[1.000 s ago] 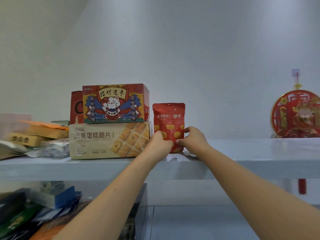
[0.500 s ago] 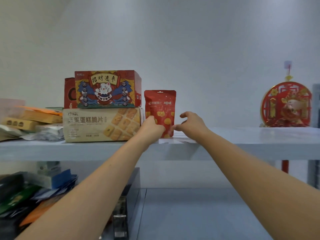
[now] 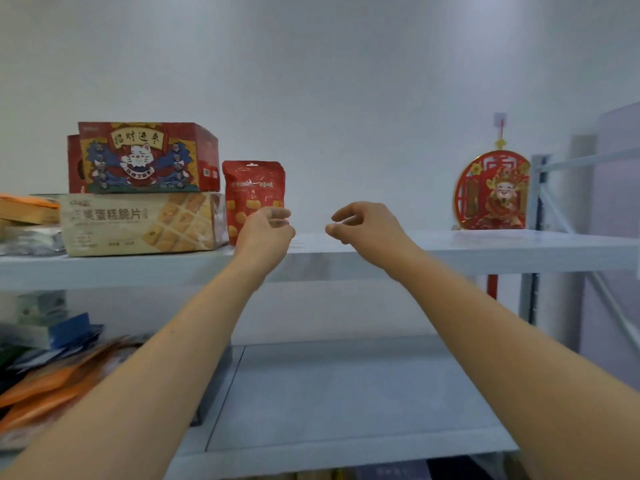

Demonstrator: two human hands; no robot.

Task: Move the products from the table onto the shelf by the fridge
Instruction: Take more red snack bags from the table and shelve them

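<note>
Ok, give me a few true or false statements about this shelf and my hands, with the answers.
1. The red pouch stands upright on the upper shelf. True.
2. The right hand grips the pouch. False: it is off to the pouch's right, fingers loosely curled, holding nothing.
3. The cat box sits on top of the beige cake box. True.
4. The round red ornament is left of the boxes. False: it is at the shelf's right end.

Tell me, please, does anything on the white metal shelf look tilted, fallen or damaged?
Nothing stands out. The red snack pouch stands upright beside the beige biscuit box, which carries the red cat-printed box.
</note>
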